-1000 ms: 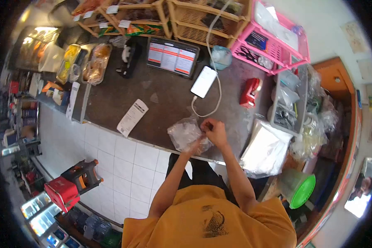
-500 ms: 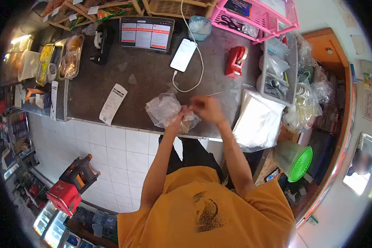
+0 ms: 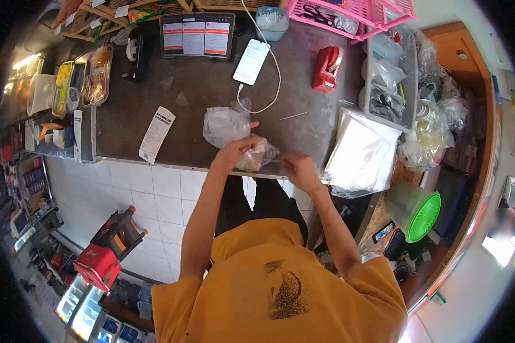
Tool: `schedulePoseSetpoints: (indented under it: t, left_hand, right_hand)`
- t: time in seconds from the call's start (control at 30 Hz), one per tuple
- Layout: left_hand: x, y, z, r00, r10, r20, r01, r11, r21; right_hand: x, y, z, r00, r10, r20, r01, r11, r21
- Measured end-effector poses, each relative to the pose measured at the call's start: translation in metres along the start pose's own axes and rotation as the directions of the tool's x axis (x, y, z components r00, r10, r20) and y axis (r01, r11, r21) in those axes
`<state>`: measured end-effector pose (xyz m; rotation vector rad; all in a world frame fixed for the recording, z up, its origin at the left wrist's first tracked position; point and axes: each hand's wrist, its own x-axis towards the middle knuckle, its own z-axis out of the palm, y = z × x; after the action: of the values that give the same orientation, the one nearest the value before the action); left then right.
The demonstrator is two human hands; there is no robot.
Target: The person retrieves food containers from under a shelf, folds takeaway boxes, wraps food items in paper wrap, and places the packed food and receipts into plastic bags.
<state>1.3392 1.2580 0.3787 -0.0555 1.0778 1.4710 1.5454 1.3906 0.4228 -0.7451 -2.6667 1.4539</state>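
Note:
My left hand (image 3: 238, 152) is closed on a clear plastic bag (image 3: 258, 156) that has something brownish in it, near the counter's front edge. Just beyond that hand lies a second, whitish plastic bag (image 3: 226, 124). My right hand (image 3: 301, 171) is to the right of the held bag, apart from it, with curled and slightly blurred fingers; whether anything is between them I cannot make out. On the counter past my hands lies a thin white stick or tie (image 3: 293, 116). A printed receipt (image 3: 156, 135) rests to the left.
A charging phone (image 3: 250, 63), a tablet (image 3: 197, 36) and a red tape dispenser (image 3: 327, 70) stand farther back. Stacked clear bags (image 3: 362, 150) lie at the right, beside a grey bin (image 3: 390, 86). A red box (image 3: 97, 267) is down at the lower left.
My right hand has pulled away from the bag, toward me and to the right. My left hand has shifted slightly toward me and left, still on the bag. The view has tilted a little.

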Motion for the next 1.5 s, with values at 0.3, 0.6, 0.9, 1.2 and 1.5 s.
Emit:
schedulePoseSetpoints:
  t: [0.3, 0.6, 0.9, 1.2, 1.5]
  left_hand:
    - [0.017, -0.067, -0.019, 0.884, 0.396, -0.248, -0.167, 0.763, 0.624]
    - [-0.039, -0.1, -0.004, 0.515, 0.849, -0.119, -0.209, 0.259, 0.943]
    - [-0.057, -0.047, 0.016, 0.801, 0.565, -0.197, -0.284, 0.648, 0.707]
    - [-0.058, -0.082, -0.028, 0.939, 0.293, -0.179, -0.267, 0.951, 0.154]
    - [-0.06, -0.11, -0.049, 0.934, 0.163, -0.317, -0.225, 0.959, -0.17]
  right_hand:
    - [0.019, -0.022, 0.106, 0.988, -0.038, -0.152, 0.037, 0.999, -0.006]
    - [0.016, -0.014, 0.144, 0.907, -0.069, -0.415, 0.152, 0.973, 0.171]
    - [0.02, -0.036, 0.127, 0.874, 0.136, -0.466, 0.027, 0.945, 0.327]
    - [0.028, -0.02, 0.12, 0.78, 0.548, -0.302, -0.078, 0.564, 0.822]
    - [0.028, -0.018, 0.118, 0.778, 0.522, -0.351, -0.007, 0.565, 0.825]
